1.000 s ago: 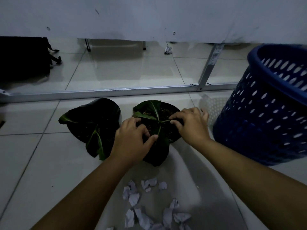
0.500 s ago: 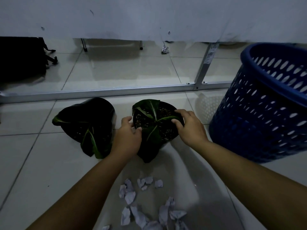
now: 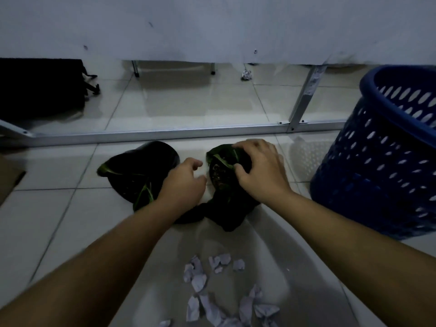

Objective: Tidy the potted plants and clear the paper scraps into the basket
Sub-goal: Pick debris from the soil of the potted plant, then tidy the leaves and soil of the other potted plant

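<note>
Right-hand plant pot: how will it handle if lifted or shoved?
The right-hand plant pot looks like a soft black grow bag with creased sides, so probably floppy, sagging if lifted by its rim. Visible soil suggests some weight. The right hand on its leaves risks bending them.

Two bare forearms and hands, nothing worn

The left hand (image 3: 182, 182) and right hand (image 3: 260, 172) show no rings, watch or gloves — both forearms are uncovered to the frame's lower edge, no sleeve visible — the left slightly motion-blurred.
</note>
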